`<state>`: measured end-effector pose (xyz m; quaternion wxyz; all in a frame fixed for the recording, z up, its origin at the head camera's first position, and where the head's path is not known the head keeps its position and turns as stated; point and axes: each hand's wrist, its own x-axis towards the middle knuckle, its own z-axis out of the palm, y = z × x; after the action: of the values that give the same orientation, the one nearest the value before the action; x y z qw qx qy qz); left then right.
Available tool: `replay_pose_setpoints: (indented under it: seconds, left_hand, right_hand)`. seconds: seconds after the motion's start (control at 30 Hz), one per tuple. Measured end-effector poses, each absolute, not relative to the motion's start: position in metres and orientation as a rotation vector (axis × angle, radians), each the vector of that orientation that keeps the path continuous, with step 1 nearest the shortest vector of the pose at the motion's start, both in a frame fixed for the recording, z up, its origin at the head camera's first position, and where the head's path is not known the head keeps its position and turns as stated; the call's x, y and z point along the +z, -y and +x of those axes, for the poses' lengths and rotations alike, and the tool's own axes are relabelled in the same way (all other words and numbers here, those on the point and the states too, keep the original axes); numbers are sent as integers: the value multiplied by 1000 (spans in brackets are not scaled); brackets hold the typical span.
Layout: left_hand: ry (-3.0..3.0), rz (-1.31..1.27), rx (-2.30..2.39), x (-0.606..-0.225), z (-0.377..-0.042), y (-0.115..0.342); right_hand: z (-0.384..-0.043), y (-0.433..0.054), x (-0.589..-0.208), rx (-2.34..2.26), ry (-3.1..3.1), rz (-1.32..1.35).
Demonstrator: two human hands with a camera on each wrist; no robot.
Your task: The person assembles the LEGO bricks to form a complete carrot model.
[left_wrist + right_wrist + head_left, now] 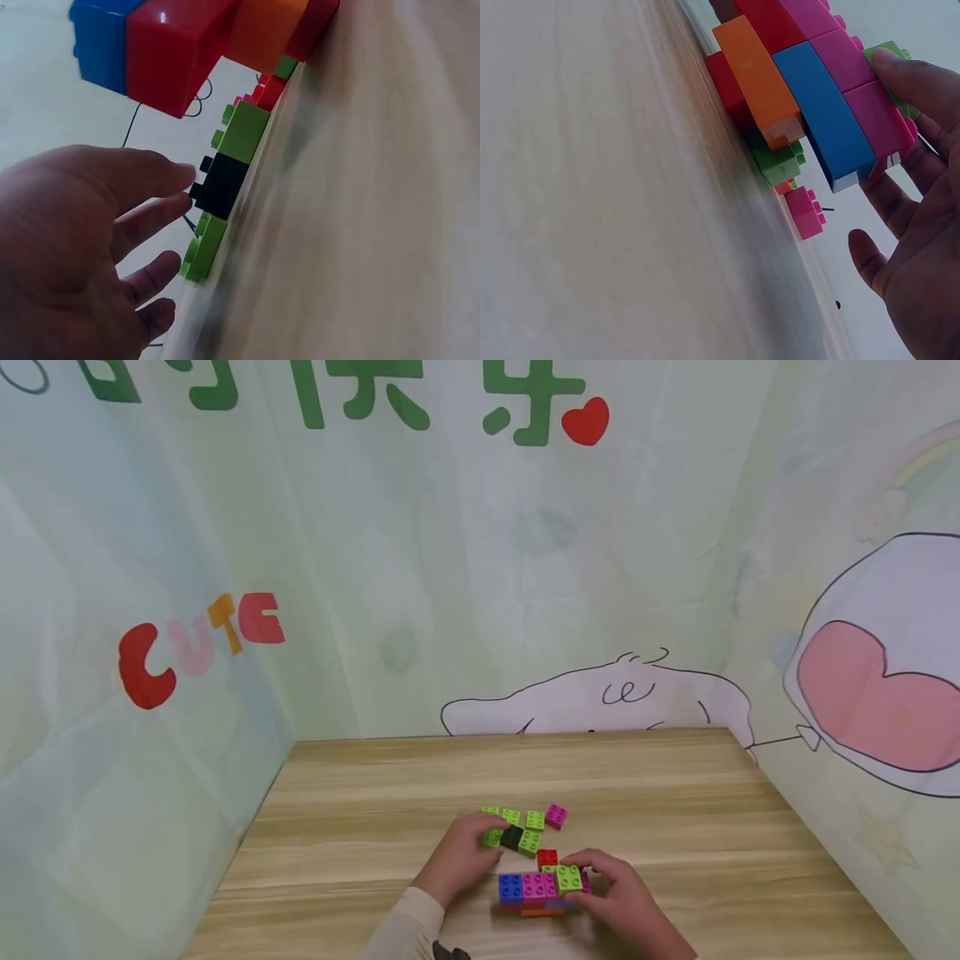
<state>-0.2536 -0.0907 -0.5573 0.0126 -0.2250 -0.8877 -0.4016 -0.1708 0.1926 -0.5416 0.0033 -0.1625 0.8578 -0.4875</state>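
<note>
A block build of stacked toy bricks stands near the table's front. Its upper row shows a blue brick [511,887] and pink bricks [533,885], with an orange brick [759,79] lower down. My right hand [618,893] pinches a light green brick [569,878] on top of the build, thumb on the near side and fingers behind. At the loose bricks, my left hand [462,857] reaches with loosely bent fingers. Its fingertips are close to the studs of a black brick [223,184]; whether they touch it I cannot tell. Light green bricks [529,842] lie around the black one.
A loose pink brick [556,816] lies behind the group, farther from me. Just behind the build sits a red brick [547,858]. The wooden table [360,793] meets printed cloth walls [405,568] at the back and sides.
</note>
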Motion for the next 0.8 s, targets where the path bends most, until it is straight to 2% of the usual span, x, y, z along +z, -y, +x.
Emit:
replay_pose_setpoints:
  seconds: [0.23,0.43,0.63,0.8]
  left_hand:
    - [2892,-651,-1175,-555,-269,76]
    - [2871,-637,-1140,-554,-268,78]
    - [2687,-658,-1291,-535,-245,90]
    - [2499,-918,-1375,-521,-215,87]
  right_hand:
    - [-171,-193,-541,-1535,-2669,-500]
    - [-170,-192,-540,-1542,-2658,-489]
    - [-170,-190,-540,-1545,-2662,-475]
    - [-170,-189,-541,-1573,-2674,-512]
